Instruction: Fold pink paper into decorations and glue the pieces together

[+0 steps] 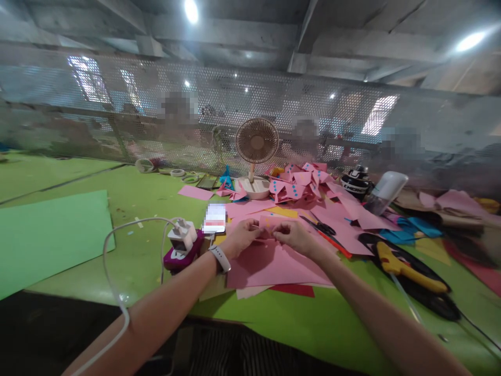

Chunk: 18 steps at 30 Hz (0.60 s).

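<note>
Between my hands is a small piece of pink paper [267, 223] with yellowish marks on it. My left hand [246, 236] pinches its left side, and a watch with a pale band circles that wrist. At the paper's right side, my right hand [290, 235] has its thumb and fingers closed on the edge. Both hands are just above a larger pink sheet [274, 269] that lies on other sheets, a red one among them. Black-handled scissors [324, 225] and an orange-red strip-like tool [340, 247] lie right of my right hand.
Behind stand a fan [257, 141] and a heap of folded pink paper pieces [301, 183]. A phone [215, 218] and a white charger [182, 236] with a cable are at left. A yellow-handled glue gun [410, 271] rests at right. Green sheet [58, 235] lies far left.
</note>
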{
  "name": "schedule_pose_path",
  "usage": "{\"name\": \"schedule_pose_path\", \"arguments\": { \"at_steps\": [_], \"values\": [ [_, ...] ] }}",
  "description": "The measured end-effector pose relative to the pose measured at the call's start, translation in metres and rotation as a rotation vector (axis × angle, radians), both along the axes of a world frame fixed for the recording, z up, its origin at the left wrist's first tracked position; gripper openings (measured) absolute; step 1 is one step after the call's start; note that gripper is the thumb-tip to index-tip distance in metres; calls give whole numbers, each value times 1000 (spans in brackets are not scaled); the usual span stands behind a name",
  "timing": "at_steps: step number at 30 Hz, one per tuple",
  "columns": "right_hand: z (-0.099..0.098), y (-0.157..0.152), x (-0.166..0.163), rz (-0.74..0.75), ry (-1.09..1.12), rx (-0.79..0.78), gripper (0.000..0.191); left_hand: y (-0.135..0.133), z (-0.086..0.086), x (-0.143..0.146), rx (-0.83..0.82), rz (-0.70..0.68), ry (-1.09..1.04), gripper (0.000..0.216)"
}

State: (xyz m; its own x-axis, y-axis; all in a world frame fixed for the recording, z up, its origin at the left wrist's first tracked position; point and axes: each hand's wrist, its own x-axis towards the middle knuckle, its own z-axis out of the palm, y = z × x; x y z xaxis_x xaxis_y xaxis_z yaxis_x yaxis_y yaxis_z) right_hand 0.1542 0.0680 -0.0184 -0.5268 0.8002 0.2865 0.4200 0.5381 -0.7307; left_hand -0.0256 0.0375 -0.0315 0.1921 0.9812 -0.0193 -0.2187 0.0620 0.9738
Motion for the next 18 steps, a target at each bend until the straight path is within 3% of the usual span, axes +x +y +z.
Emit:
{"name": "schedule_pose_path", "arguments": {
  "at_steps": [18],
  "values": [
    [9, -10, -2, -67, -64, 130, 17, -2, -1, 0, 158, -35, 132, 37]
  ]
}}
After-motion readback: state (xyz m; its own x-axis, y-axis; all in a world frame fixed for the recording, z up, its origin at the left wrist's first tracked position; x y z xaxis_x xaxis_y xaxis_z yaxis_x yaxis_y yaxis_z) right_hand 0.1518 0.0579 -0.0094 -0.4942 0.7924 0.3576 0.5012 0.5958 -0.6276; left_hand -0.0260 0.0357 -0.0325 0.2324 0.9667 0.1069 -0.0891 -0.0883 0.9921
